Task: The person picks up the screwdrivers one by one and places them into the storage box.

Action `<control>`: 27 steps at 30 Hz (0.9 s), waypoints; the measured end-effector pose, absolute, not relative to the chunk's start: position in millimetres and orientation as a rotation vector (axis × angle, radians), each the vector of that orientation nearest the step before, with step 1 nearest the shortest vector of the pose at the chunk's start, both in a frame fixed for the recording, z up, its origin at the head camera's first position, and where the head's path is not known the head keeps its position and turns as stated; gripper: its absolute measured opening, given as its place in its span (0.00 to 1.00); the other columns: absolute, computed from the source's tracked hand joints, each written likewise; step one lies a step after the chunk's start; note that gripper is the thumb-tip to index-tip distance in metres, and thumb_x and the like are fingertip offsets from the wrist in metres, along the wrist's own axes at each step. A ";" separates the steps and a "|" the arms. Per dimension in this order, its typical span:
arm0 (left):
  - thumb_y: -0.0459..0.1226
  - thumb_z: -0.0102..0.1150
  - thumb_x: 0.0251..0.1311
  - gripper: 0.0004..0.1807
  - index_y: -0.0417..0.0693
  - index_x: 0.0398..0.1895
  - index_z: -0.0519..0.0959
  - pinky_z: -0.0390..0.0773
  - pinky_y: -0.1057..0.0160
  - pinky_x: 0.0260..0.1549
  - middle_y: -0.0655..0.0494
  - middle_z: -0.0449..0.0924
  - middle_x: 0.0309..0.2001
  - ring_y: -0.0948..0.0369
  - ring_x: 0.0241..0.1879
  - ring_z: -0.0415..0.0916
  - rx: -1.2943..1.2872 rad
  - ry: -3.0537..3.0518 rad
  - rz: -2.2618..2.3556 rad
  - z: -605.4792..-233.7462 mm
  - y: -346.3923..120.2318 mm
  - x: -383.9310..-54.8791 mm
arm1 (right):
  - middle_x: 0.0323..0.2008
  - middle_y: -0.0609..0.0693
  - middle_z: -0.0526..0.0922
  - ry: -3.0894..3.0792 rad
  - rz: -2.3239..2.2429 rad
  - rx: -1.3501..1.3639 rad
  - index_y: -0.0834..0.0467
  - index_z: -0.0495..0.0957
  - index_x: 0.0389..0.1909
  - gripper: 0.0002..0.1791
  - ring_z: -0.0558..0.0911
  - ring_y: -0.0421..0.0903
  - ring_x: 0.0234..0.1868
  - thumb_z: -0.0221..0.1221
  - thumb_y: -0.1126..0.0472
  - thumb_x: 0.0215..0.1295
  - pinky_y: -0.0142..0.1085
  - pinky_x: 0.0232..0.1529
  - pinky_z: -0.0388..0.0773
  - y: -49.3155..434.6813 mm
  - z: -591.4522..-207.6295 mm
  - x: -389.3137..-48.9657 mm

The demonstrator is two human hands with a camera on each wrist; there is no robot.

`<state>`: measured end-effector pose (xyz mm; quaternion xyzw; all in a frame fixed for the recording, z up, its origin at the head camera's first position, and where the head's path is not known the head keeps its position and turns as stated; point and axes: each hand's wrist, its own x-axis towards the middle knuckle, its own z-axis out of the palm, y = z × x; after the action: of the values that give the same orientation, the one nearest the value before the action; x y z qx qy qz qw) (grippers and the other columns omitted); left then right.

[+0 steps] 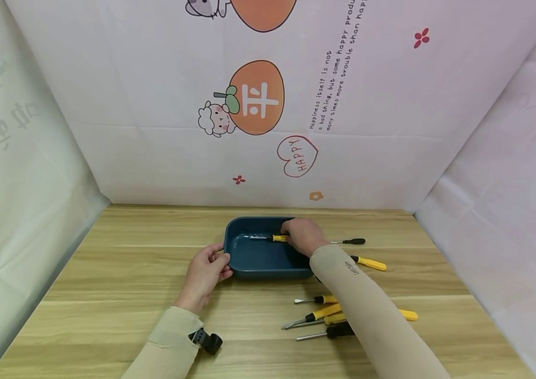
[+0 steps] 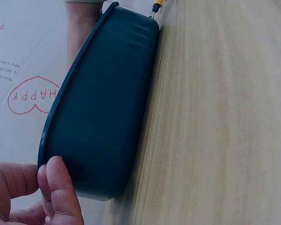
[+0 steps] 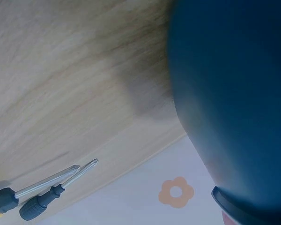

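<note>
Fingers of the left hand [image 1: 204,271] pinch the blue tray [image 1: 258,258] near its nine o'clock in the head view. Those of the right hand [image 1: 303,236] curl down inside at two o'clock and appear to grip a yellow-handled screwdriver [image 1: 279,238], though much of that grip is hidden. Let go carelessly, the tool could roll or clatter on the tray's smooth floor. The right sleeve [image 1: 372,305] crosses above loose screwdrivers [image 1: 327,310] at the tray's five o'clock; a low withdrawal could drag them over the worktop [image 1: 121,295]. From the right fingers, the gripped tool's shaft points to nine o'clock, along the back wall.

From the left wrist, the fingers hold the rim at seven o'clock; pressing hard there could tip or skid the tray. Its wall hides the gripped tool. Another screwdriver [image 2: 156,8] peeks out at one o'clock.

From the right wrist, the tray fills three o'clock, and a black-handled screwdriver [image 3: 40,205] lies at eight o'clock. Neither the right fingers' grip nor their tool can be made out.
</note>
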<state>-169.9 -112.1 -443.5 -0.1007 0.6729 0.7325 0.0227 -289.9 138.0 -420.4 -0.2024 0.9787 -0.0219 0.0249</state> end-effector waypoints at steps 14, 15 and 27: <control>0.30 0.56 0.74 0.23 0.37 0.71 0.72 0.86 0.69 0.35 0.48 0.72 0.42 0.60 0.35 0.77 -0.308 2.078 2.277 -444.5 -112.2 -170.1 | 0.49 0.49 0.88 3.016 -0.069 -0.645 0.51 0.87 0.54 0.12 0.84 0.47 0.45 0.66 0.59 0.72 0.46 0.56 0.85 141.3 -418.1 -290.6; 0.30 0.56 0.74 0.23 0.37 0.71 0.72 0.86 0.69 0.35 0.49 0.72 0.42 0.60 0.35 0.77 -0.308 2.077 2.278 -444.5 -112.2 -170.1 | 0.49 0.50 0.88 3.016 -0.069 -0.653 0.51 0.87 0.54 0.12 0.84 0.47 0.45 0.66 0.59 0.72 0.46 0.55 0.85 141.7 -417.2 -290.5; 0.31 0.56 0.75 0.23 0.38 0.71 0.72 0.86 0.69 0.35 0.49 0.72 0.42 0.60 0.35 0.77 -0.310 2.074 2.271 -443.3 -112.3 -169.7 | 0.52 0.51 0.88 3.043 -0.165 -0.725 0.53 0.86 0.56 0.15 0.86 0.48 0.49 0.68 0.59 0.70 0.47 0.58 0.84 149.2 -408.3 -283.4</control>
<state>-169.7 -112.3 -443.3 -0.1002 0.6706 0.7346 0.0252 -283.4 149.2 -408.3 -0.2316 0.9714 -0.0528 0.0045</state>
